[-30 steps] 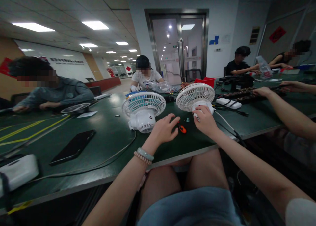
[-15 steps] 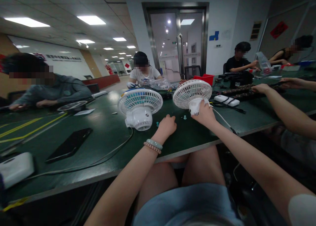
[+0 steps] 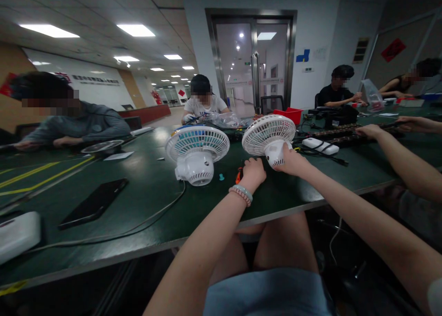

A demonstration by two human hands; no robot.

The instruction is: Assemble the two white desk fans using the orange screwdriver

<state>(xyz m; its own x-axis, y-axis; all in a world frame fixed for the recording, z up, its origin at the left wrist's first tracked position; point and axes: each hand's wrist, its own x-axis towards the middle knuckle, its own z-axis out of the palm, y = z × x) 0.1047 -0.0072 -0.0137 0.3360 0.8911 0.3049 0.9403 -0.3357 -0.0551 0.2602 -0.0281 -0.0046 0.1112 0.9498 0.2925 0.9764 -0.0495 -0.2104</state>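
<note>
My right hand (image 3: 293, 161) is wrapped round the motor housing of a white fan (image 3: 268, 134), its round grille facing away and tilted up. My left hand (image 3: 253, 173), a bracelet and a beaded band at its wrist, is curled on the table just left of that housing. What its fingers close on, if anything, is hidden. An orange-and-black object (image 3: 239, 175) lies against its left side, partly covered. Farther left sits a small teal plug-like piece (image 3: 221, 177). A second white fan (image 3: 198, 155) rests untouched on the table, its cord trailing left.
On the green table (image 3: 145, 187) lie a black phone (image 3: 95, 203) and a white box-like device (image 3: 19, 235) at left. A white power strip (image 3: 320, 145) and a red bin (image 3: 290, 115) are behind the right fan. Several people sit around; a neighbour's hands (image 3: 369, 131) are at right.
My left hand has moved right, over the spot where a second teal piece lay. The orange-and-black object has come into view beside it. My right hand still holds the fan, its housing turned slightly.
</note>
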